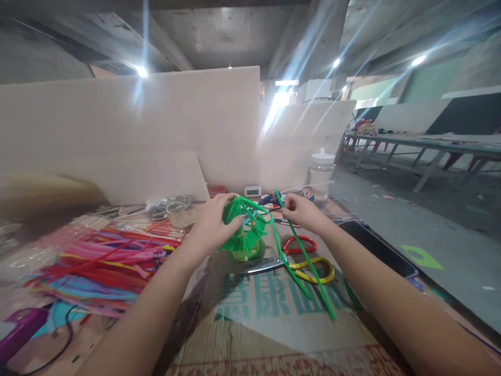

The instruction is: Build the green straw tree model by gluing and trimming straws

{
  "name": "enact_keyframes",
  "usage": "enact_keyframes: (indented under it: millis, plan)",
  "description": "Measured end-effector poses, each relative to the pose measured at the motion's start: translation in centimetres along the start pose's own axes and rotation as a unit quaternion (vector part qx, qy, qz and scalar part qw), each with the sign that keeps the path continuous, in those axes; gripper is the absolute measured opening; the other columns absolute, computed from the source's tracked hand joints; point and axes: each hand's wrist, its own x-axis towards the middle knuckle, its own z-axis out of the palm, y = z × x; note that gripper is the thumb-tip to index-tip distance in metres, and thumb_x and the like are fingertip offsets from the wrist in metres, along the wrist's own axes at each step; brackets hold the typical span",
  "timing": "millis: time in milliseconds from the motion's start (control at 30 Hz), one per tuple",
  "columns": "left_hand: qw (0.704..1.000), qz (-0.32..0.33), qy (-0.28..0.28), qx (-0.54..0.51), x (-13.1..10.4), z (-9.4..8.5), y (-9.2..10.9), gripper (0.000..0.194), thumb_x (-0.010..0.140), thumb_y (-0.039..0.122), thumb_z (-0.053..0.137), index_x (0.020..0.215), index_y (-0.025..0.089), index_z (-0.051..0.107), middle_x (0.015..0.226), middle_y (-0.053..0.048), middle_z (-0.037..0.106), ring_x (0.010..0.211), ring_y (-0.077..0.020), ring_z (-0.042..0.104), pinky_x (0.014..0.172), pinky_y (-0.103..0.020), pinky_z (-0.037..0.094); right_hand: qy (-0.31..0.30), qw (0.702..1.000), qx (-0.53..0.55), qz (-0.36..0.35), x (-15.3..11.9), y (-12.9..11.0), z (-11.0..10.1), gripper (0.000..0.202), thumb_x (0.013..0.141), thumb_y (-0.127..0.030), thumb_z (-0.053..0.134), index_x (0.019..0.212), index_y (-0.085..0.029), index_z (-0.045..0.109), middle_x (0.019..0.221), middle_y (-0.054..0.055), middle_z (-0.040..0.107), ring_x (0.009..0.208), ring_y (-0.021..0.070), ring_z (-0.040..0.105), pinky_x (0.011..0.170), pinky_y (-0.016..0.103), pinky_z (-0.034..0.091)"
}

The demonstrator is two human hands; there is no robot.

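A round green piece [247, 237], built up from fuzzy strips, is held upright over the cardboard by my left hand [215, 222], whose fingers wrap its left side. Long green strips [309, 261] trail down from near the piece and from beside my right hand [299, 210]. The fingers of my right hand are pinched together at the upper end of one strip. Under the strips lie scissors [266, 265] with one red and one yellow handle, blades pointing left.
Colourful fuzzy strips [105, 261] are heaped at the left, near a purple tool [23, 326]. A dark phone-like slab [378, 248] lies at the right. Behind stand a lidded bottle [321, 175], a small digital clock [252, 191] and white panels [156, 120].
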Motion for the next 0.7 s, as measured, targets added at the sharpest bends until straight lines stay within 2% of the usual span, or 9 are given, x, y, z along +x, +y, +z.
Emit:
enact_keyframes:
  millis: [33,100,167,200,267,367,467,600,700]
  plan:
    - [1.0,-0.002,0.003,0.0,0.0,0.0,0.1,0.044,0.086,0.036,0.057,0.125,0.015,0.054,0.125,-0.012,0.062,0.117,-0.0284,0.055,0.104,-0.046,0.041,0.01,1.0,0.021,-0.005,-0.2,-0.6,-0.3,0.008,0.082,-0.025,0.052,0.084,-0.021,0.046,0.059,-0.006,0.052,0.045,0.0083,0.046,0.044,0.02,0.035]
    - [1.0,-0.006,0.014,-0.003,0.0,0.0,0.3,0.04,0.089,0.039,0.056,0.123,0.017,0.056,0.122,-0.011,0.064,0.114,-0.0273,0.057,0.102,-0.044,0.043,0.012,0.995,0.099,-0.025,-0.9,-2.2,-0.7,0.021,0.082,-0.028,0.054,0.1,-0.021,0.047,0.061,-0.009,0.051,0.044,0.0076,0.043,0.043,0.02,0.034]
    - [1.0,-0.007,0.023,-0.012,0.0,0.0,0.2,0.039,0.091,0.042,0.054,0.122,0.017,0.058,0.121,-0.01,0.066,0.113,-0.0262,0.059,0.101,-0.043,0.044,0.005,0.968,0.244,-0.058,-1.9,-4.0,-0.8,0.043,0.079,-0.031,0.062,0.116,-0.021,0.044,0.064,-0.009,0.055,0.043,0.0073,0.042,0.041,0.019,0.032]
    - [1.0,-0.007,0.025,-0.018,0.0,0.0,0.1,0.039,0.093,0.042,0.053,0.122,0.017,0.058,0.121,-0.01,0.066,0.112,-0.0256,0.059,0.101,-0.042,0.044,0.006,0.953,0.293,-0.07,-2.5,-4.9,-0.8,0.046,0.077,-0.033,0.065,0.116,-0.021,0.045,0.066,-0.008,0.059,0.043,0.0069,0.042,0.041,0.019,0.032]
    - [0.999,-0.009,0.023,-0.028,0.0,0.0,-0.1,0.039,0.094,0.043,0.051,0.122,0.017,0.059,0.121,-0.01,0.067,0.112,-0.0246,0.06,0.101,-0.041,0.045,0.018,0.931,0.352,-0.089,-3.4,-6.3,-0.4,0.036,0.076,-0.039,0.067,0.101,-0.019,0.051,0.066,-0.005,0.062,0.041,0.0055,0.042,0.04,0.019,0.032]
    - [0.999,-0.008,0.027,-0.039,0.1,0.0,-0.4,0.038,0.095,0.042,0.051,0.121,0.017,0.06,0.121,-0.009,0.067,0.111,-0.0237,0.061,0.1,-0.04,0.045,-0.011,0.929,0.358,-0.09,-4.2,-7.3,0.9,0.03,0.08,-0.046,0.065,0.081,-0.019,0.052,0.061,-0.004,0.061,0.038,0.0051,0.041,0.038,0.02,0.031]
    - [0.998,0.003,0.039,-0.045,0.1,0.2,-0.7,0.034,0.094,0.038,0.052,0.12,0.018,0.06,0.119,-0.008,0.068,0.108,-0.0227,0.061,0.099,-0.038,0.046,-0.046,0.945,0.317,-0.068,-4.3,-7.2,2.6,0.029,0.085,-0.046,0.059,0.076,-0.021,0.05,0.053,-0.006,0.057,0.034,0.006,0.039,0.035,0.019,0.027]
    - [0.998,0.013,0.05,-0.041,0.2,0.4,-0.9,0.032,0.094,0.035,0.052,0.118,0.016,0.06,0.118,-0.008,0.068,0.109,-0.023,0.06,0.097,-0.038,0.046,-0.028,0.964,0.255,-0.065,-4.4,-6.9,4.6,0.028,0.091,-0.04,0.053,0.07,-0.021,0.049,0.048,-0.007,0.051,0.035,0.0064,0.038,0.036,0.019,0.027]
    - [0.998,0.02,0.053,-0.036,0.3,0.4,-1.0,0.03,0.094,0.034,0.053,0.116,0.016,0.06,0.115,-0.009,0.068,0.108,-0.0227,0.06,0.096,-0.037,0.046,-0.042,0.967,0.243,-0.067,-4.5,-6.9,5.5,0.026,0.092,-0.036,0.051,0.071,-0.021,0.05,0.051,-0.006,0.055,0.036,0.0065,0.041,0.037,0.019,0.03]
